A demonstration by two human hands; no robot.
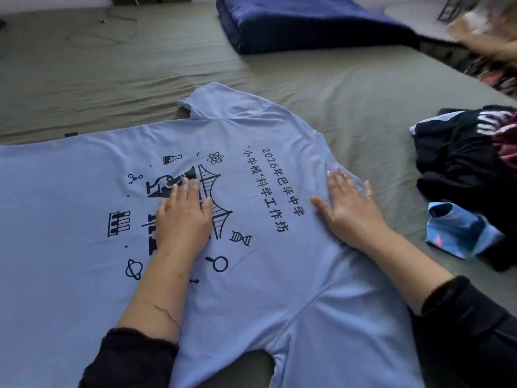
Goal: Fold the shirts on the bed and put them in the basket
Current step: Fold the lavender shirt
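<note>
Smoothing step: left hand [183, 217] and right hand [351, 204] press flat, gripping nothing, on blue shirt [251, 275]; next probably fold a sleeve inward; basket unseen.

Black sleeves [134, 357] pushed up; forearms bare
</note>
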